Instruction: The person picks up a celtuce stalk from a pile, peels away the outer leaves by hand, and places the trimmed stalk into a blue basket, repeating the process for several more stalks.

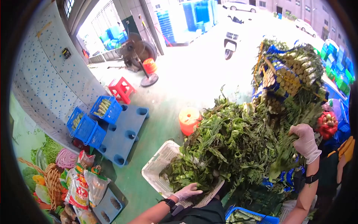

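Note:
My right hand (304,141), in a thin translucent glove, is closed around a bunch of long green leaves (284,159) hanging down from the fist. To its left rises a large heap of loose, partly wilted leaves (232,134). The heap spills into a white plastic crate (159,159) in front of me. My left hand (188,192), also gloved, rests with extended fingers on the leaves near the crate's near side. Beyond the right hand, bundles of stem vegetables (285,77), which look like celtuce, are stacked with their cut ends showing.
A blue basket (249,216) of stems stands by my legs. Left are a blue pallet (123,134), blue baskets (107,110), and a red stool (122,90). An orange stool (188,120) stands behind the heap. Another person's arm (342,156) shows at right.

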Motion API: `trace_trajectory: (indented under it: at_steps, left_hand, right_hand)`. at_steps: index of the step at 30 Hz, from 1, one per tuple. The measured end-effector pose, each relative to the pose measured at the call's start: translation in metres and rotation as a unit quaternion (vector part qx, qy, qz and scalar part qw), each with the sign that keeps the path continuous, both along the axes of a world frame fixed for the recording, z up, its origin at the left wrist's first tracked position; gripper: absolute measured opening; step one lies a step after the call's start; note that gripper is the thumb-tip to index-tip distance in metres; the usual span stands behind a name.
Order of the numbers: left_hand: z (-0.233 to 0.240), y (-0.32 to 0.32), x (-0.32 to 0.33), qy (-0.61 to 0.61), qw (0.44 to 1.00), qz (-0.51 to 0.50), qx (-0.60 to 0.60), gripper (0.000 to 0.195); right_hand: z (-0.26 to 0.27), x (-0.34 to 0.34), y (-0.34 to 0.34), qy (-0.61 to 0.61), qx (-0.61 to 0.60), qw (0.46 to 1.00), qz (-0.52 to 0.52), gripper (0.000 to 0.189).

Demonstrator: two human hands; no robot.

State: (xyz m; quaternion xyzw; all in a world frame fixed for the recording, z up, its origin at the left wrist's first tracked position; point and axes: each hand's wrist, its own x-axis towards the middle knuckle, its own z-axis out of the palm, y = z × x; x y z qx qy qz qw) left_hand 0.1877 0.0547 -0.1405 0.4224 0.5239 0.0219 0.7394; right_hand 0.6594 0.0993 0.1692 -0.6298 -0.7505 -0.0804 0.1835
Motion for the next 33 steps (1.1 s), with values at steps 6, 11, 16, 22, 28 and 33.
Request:
trace_trajectory:
  at_steps: [6,11,16,22,28,33]
  left_hand:
    - [0.075,0.029,-0.002,-0.303,0.944,-0.075,0.105,0.086]
    - [0.198,0.009,-0.063,-0.547,0.806,-0.109,-0.196,0.069]
    - [0.225,-0.027,-0.103,-0.538,0.811,-0.211,-0.093,0.078]
    - [0.21,-0.078,-0.114,-0.379,0.9,-0.088,0.198,0.065]
    - [0.188,-0.086,-0.126,-0.205,0.868,0.038,0.451,0.07]
    - [0.19,-0.097,-0.132,-0.134,0.869,0.053,0.474,0.072]
  right_hand:
    - [0.13,-0.091,-0.06,0.178,-0.115,0.967,0.145,0.027]
    - [0.196,-0.164,-0.08,0.304,-0.001,0.947,0.107,0.032]
    - [0.214,-0.211,-0.047,0.318,0.087,0.935,0.132,0.043]
    - [0.208,-0.246,-0.056,0.035,0.338,0.938,0.074,0.035]
    - [0.142,-0.307,-0.035,0.035,0.334,0.919,0.207,0.052]
    - [0.093,-0.323,-0.004,0.123,0.241,0.957,0.103,0.052]
